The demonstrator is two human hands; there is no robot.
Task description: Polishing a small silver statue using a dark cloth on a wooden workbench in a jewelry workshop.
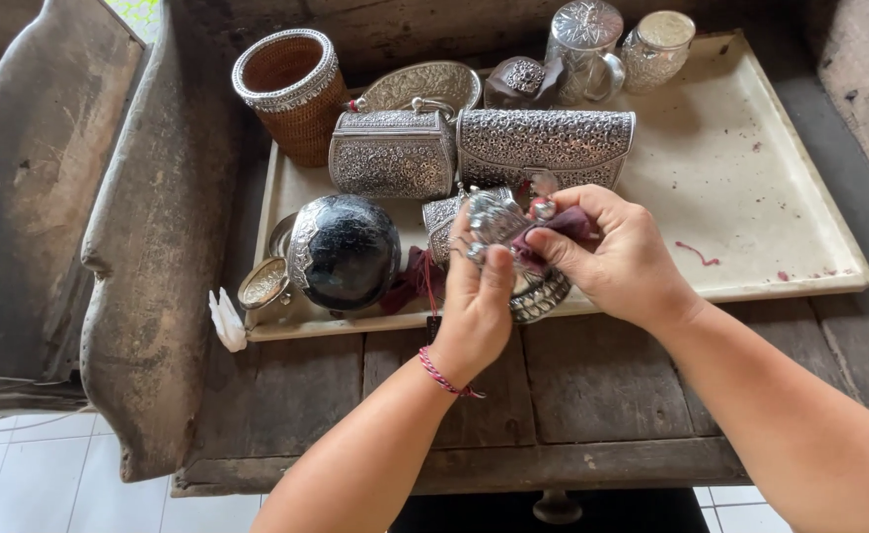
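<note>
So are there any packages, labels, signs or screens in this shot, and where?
No packages, labels, signs or screens show. The tray holds only ornate silver boxes and lidded jars, and both hands, left hand and right hand, grip a small silver piece with a dark red cloth.

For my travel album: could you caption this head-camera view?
Both hands, left and right, work a dark red cloth over a small silver piece above a tray of ornate silverware.

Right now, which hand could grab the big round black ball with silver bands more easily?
Probably the left hand. It is nearer the round black ball with silver bands on the cream tray. The right hand pinches a dark red cloth against the small silver piece.
</note>
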